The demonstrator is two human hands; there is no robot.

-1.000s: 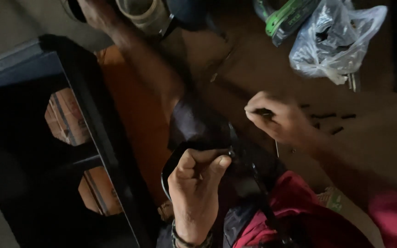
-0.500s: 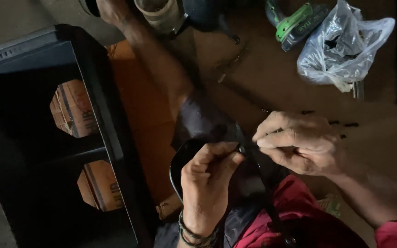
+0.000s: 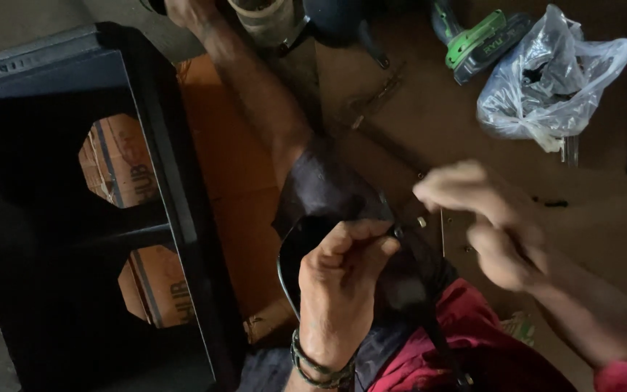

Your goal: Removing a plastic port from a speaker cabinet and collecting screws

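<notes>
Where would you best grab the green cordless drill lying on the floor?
Likely by its dark handle below the green body of the drill, coming from above on the near side; it lies flat, with the plastic bag crowding its right.

Cabinet frame (image 3: 74,218) at left, cardboard sheet (image 3: 234,181) just right of it on floor. Drill (image 3: 477,43) top centre-right, plastic bag (image 3: 546,80) right beside it. Small screws (image 3: 422,221) near centre, btwn both hands.
</notes>
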